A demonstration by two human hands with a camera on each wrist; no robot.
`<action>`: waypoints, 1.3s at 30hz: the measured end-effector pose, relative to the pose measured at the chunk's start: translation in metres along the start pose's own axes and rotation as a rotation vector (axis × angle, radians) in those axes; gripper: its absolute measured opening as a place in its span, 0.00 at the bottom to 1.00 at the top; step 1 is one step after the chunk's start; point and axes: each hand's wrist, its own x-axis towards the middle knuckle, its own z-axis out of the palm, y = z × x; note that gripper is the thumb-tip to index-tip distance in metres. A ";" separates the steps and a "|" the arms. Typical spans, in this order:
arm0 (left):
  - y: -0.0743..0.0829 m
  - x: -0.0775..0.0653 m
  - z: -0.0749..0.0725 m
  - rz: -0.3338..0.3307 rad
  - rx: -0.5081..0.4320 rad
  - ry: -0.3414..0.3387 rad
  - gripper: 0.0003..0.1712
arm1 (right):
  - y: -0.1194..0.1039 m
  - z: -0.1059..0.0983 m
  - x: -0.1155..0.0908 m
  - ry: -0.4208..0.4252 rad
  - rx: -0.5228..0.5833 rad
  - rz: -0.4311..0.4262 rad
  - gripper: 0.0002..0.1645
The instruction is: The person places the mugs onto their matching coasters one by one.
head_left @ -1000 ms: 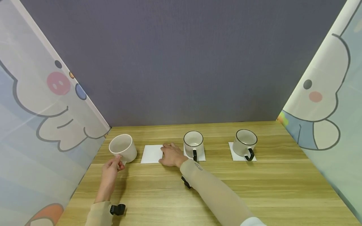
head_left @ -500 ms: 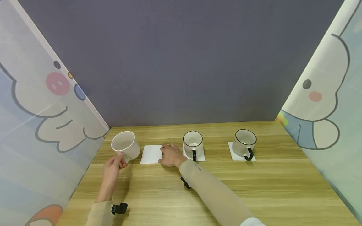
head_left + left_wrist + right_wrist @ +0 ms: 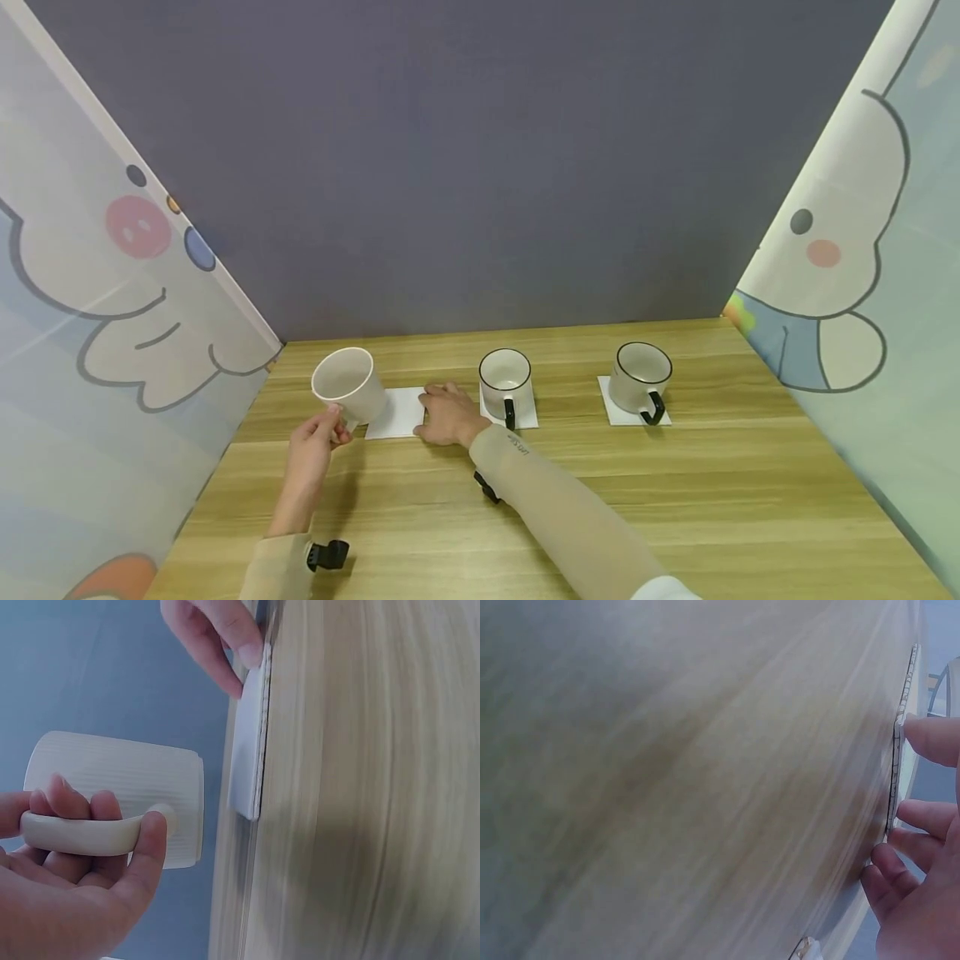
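Note:
My left hand [image 3: 315,437] pinches the handle of a plain white mug [image 3: 358,398]. In the left wrist view the mug [image 3: 120,761] hangs with a gap between its base and the table. Its lower right side overlaps the left part of a white square coaster [image 3: 397,412] in the head view. My right hand [image 3: 450,414] holds that coaster at its right end, thumb at the near corner and fingertips towards the far corner. The right wrist view shows these fingers [image 3: 922,817] against the coaster's thin edge [image 3: 895,772].
A white mug with a black rim and handle [image 3: 504,379] stands on another coaster [image 3: 528,417], close right of my right hand. Farther right, a similar mug [image 3: 633,387] sits on its own coaster [image 3: 613,408]. Behind the wooden table [image 3: 600,483] rises a grey panel [image 3: 480,167].
My left hand has lifted the plain white mug and carried it right, so it now overlaps the coaster in view. The right hand has stayed at the coaster. The head view has shifted slightly.

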 end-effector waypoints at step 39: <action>-0.011 -0.003 0.043 0.019 0.024 -0.039 0.26 | 0.001 0.003 0.002 0.047 -0.010 0.004 0.39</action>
